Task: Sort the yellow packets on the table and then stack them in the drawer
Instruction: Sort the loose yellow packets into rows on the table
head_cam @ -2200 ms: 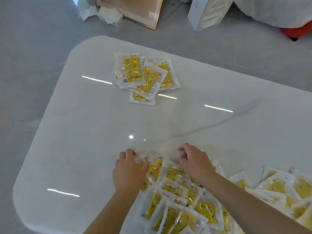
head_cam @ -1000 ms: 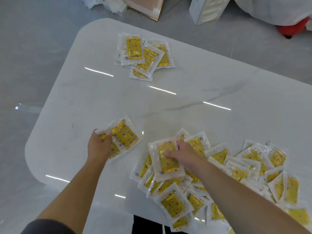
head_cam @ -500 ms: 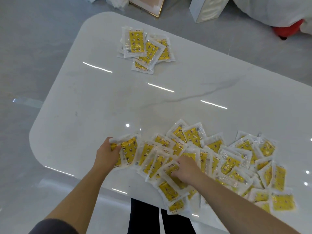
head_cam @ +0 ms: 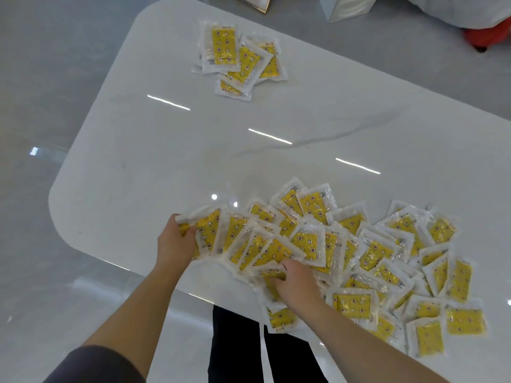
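A wide heap of yellow packets in clear wrappers covers the near right part of the white marble table. A smaller pile of yellow packets lies at the far end. My left hand grips a few gathered packets at the heap's left edge. My right hand lies on the heap near the table's front edge, fingers curled round a packet there. No drawer is in view.
The table's rounded left corner and front edge are close to my hands. On the grey floor beyond the table stand a framed panel, a white box and a red object under white cloth.
My left hand brought its gathered packets back to the heap's left edge. My right hand moved toward the front edge, digging into the heap. The view tilted down slightly.
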`<state>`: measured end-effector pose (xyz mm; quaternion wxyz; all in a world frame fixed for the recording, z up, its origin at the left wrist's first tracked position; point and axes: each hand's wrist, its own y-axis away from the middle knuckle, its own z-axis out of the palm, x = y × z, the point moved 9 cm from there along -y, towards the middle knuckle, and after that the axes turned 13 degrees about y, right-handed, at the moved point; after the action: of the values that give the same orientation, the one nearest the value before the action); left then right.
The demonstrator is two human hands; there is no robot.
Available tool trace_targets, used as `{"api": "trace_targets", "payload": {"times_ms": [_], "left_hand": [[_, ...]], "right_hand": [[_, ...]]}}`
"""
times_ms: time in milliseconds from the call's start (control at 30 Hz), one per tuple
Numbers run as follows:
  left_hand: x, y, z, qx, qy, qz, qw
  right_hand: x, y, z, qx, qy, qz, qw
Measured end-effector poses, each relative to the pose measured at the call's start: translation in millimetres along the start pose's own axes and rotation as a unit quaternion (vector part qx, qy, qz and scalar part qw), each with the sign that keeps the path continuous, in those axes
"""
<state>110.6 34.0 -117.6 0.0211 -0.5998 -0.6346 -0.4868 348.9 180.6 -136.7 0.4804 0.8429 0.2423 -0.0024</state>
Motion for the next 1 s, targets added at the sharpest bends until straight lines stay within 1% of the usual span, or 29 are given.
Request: {"api": "trace_targets", "payload": {"times_ms": [67,133,200,267,333,433,567,633,733,767,800,900,1000], "left_hand": [[10,0,-6,0.009,0.011,0.011,1.0],[25,-3,-15,0.025,0.032,0.024,0.999],[45,-13,-24,0.048,0.063,0.029,0.996],[68,-29,-27,0.06,0.084,0.033,0.994],[95,-52,-19,0.044,0.098,0.039,0.993],[139,-95,6,0.006,0.106,0.05,0.993],[206,-156,42,-0.028,0.109,0.082,0.99],[236,-180,55,-0.046,0.12,0.096,0.987],[287,-221,79,-0.07,0.092,0.131,0.985],[302,-231,86,-0.069,0.074,0.142,0.985],[314,-241,90,-0.063,0.054,0.153,0.985],[333,-260,94,-0.013,0.001,0.167,0.986],[330,-271,93,0.007,0.011,0.164,0.986]], "right_hand": [[-3,-3,-15,-0.026,-0.086,-0.023,0.996],[-7,-12,-41,-0.031,-0.146,-0.032,0.988],[-12,-25,-75,-0.011,-0.206,-0.036,0.978],[-17,-42,-111,0.018,-0.288,-0.02,0.957],[-21,-64,-144,0.046,-0.358,0.007,0.932],[-30,-105,-187,0.081,-0.433,0.049,0.896],[-52,-161,-243,0.112,-0.532,0.044,0.838],[-60,-181,-270,0.128,-0.544,0.041,0.828],[-68,-219,-307,0.151,-0.566,0.041,0.81],[-67,-231,-317,0.164,-0.56,0.046,0.811],[-67,-241,-326,0.177,-0.535,0.055,0.824],[-58,-262,-342,0.206,-0.426,0.081,0.877],[-38,-272,-353,0.237,-0.336,0.106,0.905]]}}
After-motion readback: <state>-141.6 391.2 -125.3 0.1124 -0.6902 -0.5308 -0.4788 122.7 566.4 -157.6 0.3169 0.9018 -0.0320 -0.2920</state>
